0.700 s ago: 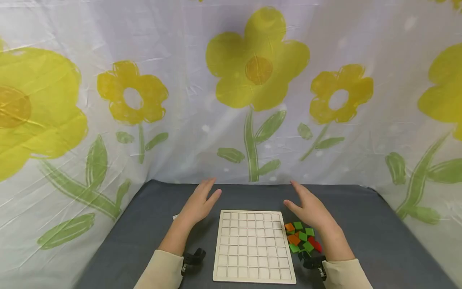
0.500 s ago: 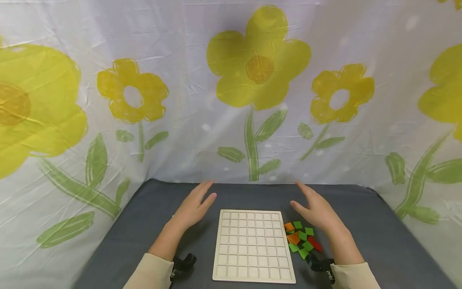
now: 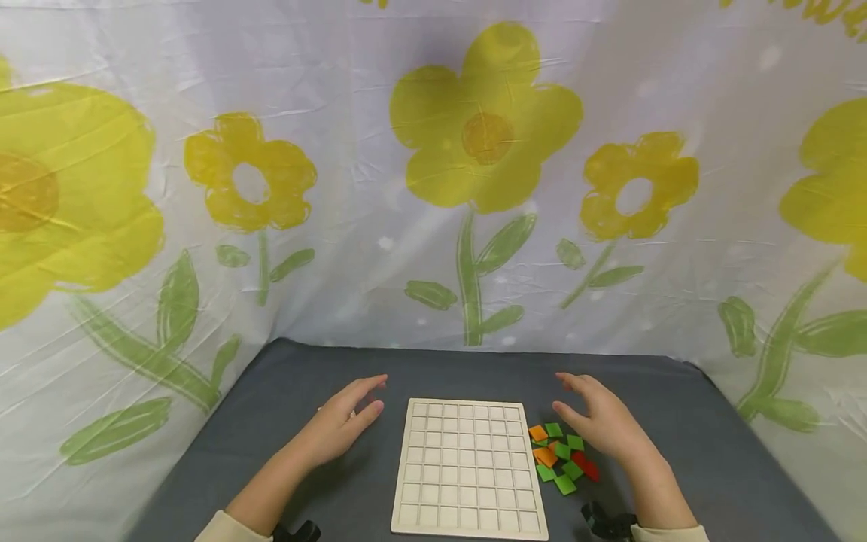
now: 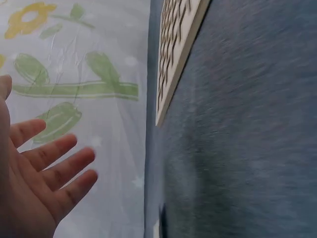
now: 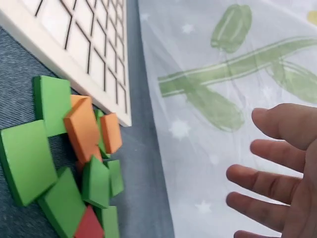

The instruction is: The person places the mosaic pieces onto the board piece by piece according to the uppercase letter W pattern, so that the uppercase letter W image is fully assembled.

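A pale wooden grid board [image 3: 469, 468] lies in the middle of the table, its square cells bare. My left hand [image 3: 336, 423] hovers to the left of it with relaxed fingers, holding nothing; in the left wrist view its fingers [image 4: 64, 171] spread apart. On the other side my right hand [image 3: 605, 415] hangs above and beyond a loose pile of small square tiles, also holding nothing. Several green tiles [image 3: 565, 485], a few orange tiles [image 3: 545, 456] and red tiles [image 3: 586, 467] make up that pile, against the board's right edge. Some overlap, as the right wrist view shows.
Dark grey cloth [image 3: 684, 421] covers the table. White sheeting with painted yellow flowers [image 3: 488, 139] stands behind and at both sides. A small pale thing is mostly hidden behind the left hand. Each wrist wears a black camera mount [image 3: 606, 521].
Both hands have come back toward the body and lower in the head view, the left also moving outward to the left. The board and tiles stay put; the head view has tilted slightly.
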